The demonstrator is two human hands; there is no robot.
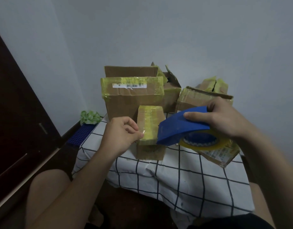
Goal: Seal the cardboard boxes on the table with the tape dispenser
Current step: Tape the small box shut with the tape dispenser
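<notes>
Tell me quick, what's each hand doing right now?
Left hand: closed, pinching the tape end against the small box.
Right hand: closed, gripping the blue tape dispenser.

Tabletop (208, 184), draped in a white cloth (142, 177) with black grid lines. Small taped box (150, 152) front and centre, large labelled box (126, 100) just behind it, open-flapped box (171, 95) further back, another box (192, 101) to the right, flat box (220, 155) near the right edge.

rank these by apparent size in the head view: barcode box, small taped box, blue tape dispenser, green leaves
1. barcode box
2. blue tape dispenser and small taped box: look alike, dispenser nearer, unranked
3. green leaves
</notes>
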